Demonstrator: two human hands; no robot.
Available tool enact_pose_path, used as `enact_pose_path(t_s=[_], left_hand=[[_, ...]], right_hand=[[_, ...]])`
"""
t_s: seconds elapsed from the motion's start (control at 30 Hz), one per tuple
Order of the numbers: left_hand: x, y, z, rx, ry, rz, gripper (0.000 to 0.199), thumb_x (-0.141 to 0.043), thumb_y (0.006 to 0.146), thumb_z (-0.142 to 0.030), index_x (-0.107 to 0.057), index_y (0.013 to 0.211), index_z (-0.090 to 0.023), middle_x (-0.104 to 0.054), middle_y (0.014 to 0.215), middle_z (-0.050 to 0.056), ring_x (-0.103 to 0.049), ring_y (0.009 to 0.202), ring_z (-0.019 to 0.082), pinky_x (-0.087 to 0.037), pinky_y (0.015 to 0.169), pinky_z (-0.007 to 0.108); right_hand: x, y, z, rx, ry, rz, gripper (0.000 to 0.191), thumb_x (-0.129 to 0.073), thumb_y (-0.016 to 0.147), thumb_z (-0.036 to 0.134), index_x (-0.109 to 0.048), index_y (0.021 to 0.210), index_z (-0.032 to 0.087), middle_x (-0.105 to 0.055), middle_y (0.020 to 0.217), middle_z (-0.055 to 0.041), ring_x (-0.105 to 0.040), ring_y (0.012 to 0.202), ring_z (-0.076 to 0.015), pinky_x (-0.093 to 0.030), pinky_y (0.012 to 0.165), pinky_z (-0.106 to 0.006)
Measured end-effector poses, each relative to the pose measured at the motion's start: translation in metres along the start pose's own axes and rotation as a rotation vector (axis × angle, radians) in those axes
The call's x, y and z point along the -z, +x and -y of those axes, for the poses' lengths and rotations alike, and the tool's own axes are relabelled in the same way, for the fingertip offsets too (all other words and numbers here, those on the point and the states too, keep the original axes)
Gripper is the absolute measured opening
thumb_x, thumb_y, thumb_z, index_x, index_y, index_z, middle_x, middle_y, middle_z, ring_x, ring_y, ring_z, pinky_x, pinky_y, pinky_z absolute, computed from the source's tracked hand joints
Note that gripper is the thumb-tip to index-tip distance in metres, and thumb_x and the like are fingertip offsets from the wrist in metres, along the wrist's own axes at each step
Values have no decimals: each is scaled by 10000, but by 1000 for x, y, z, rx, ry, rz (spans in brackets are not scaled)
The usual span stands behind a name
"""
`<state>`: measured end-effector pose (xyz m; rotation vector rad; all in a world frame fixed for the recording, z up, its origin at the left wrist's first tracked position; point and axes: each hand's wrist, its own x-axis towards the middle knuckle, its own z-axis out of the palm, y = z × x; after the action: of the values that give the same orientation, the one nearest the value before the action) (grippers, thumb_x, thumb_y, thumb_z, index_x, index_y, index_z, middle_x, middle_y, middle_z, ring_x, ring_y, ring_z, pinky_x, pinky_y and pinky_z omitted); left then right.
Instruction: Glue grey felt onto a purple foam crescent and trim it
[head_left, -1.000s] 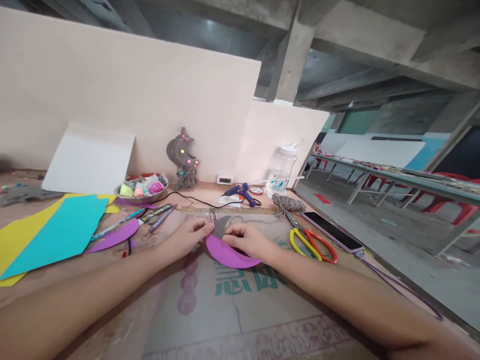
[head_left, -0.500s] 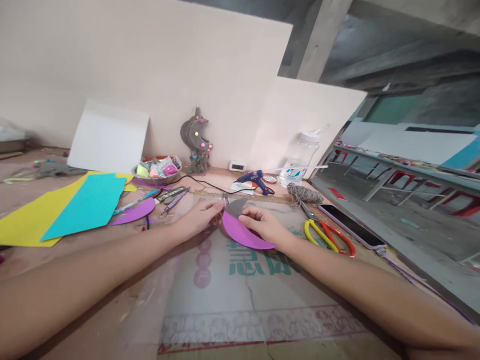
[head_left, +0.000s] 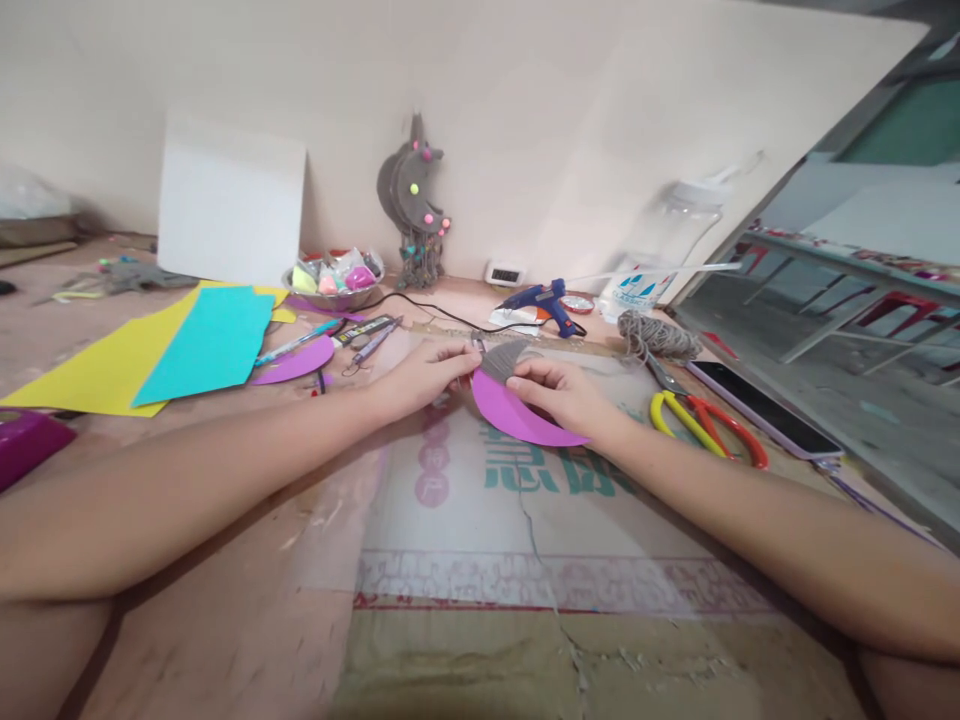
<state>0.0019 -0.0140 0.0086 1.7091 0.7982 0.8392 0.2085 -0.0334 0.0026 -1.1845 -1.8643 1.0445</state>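
A purple crescent-shaped piece (head_left: 517, 415), looking like foam sheet or card, is held up over the middle of the table. Rows of grey yarn (head_left: 504, 360) cover its upper part. My right hand (head_left: 562, 395) grips it from the right, thumb and fingers closed on the yarn-covered area. At its upper left edge, my left hand (head_left: 431, 375) is pinched closed; whether the fingertips hold the piece or the yarn, I cannot make out. Below, a thin grey strand (head_left: 531, 525) trails over the printed plastic sheet (head_left: 450, 530) toward the table's front.
To the right lie scissors (head_left: 709, 425), a phone (head_left: 765, 408) and a yarn bundle (head_left: 660, 335). Behind are a blue glue gun (head_left: 551, 300), a bottle (head_left: 675, 240) and a hanging moon ornament (head_left: 409, 190). Cyan (head_left: 206, 345) and yellow sheets (head_left: 90, 360), pens and a bowl (head_left: 337, 298) stand left.
The view has tilted down and shifted left, so things appear higher and further right. Both hands keep hold at nearly the same places around the purple piece.
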Motion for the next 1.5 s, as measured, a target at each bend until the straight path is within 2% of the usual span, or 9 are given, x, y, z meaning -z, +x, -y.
enact_pose_path(t_s=[0.4,0.6,0.77,0.93,1.03,1.1,1.3,1.4,1.5], left_hand=[[3,5,9,-41,155,-13,242,-519,848,-330,-514,681,-154,-467,624,-39,-416,569,82,-323,549,225],[-2,4,11,-101,306,112,262,-493,851,-340,-508,662,-159,-462,617,-34,-430,593,97,-333,564,231],[-5,0,9,-72,315,134,241,-506,837,-325,-503,656,-165,-457,597,-38,-419,570,96,-325,541,232],[-4,0,11,-80,269,130,286,-475,869,-388,-518,694,-167,-443,605,-36,-409,562,95,-310,520,230],[-3,2,14,-90,259,133,327,-482,874,-421,-514,677,-164,-436,591,-40,-401,547,89,-299,512,226],[-2,4,15,-86,232,122,326,-500,868,-423,-530,681,-158,-484,618,-32,-439,575,90,-324,532,220],[0,5,10,-5,173,108,291,-535,848,-415,-570,737,-149,-551,655,-14,-475,577,89,-351,519,208],[1,5,6,0,110,109,259,-559,832,-364,-549,689,-149,-541,626,-21,-468,555,78,-358,516,203],[1,6,7,46,35,97,201,-589,807,-310,-551,700,-144,-541,603,-28,-475,538,73,-380,525,205]], right_hand=[[0,-4,5,22,-55,29,316,-570,792,477,-551,705,173,-440,618,30,-389,558,-100,-317,531,-254],[27,0,8,181,-347,-309,343,-506,878,448,-635,1040,175,-616,887,-60,-513,713,-151,-404,624,-281],[51,12,-6,211,-519,-372,315,-510,885,399,-652,1036,161,-628,901,-76,-540,746,-167,-428,676,-307],[45,24,2,284,-718,-162,327,-520,883,344,-617,1137,162,-650,941,-79,-565,765,-171,-442,722,-312],[33,44,15,220,-839,15,327,-505,896,363,-635,1121,165,-677,910,-75,-589,760,-175,-431,704,-294],[29,64,20,152,-929,48,331,-543,875,368,-646,1119,169,-691,923,-81,-604,774,-188,-422,689,-289],[44,117,9,-53,-693,362,343,-588,845,451,-695,1008,170,-711,899,-86,-625,694,-170,-436,622,-264],[42,121,-2,-61,-711,314,460,-657,789,451,-637,1156,175,-705,948,-97,-625,685,-167,-441,621,-266],[24,114,-6,-12,-850,231,580,-711,734,341,-562,1264,158,-695,979,-108,-627,740,-187,-445,652,-272]])
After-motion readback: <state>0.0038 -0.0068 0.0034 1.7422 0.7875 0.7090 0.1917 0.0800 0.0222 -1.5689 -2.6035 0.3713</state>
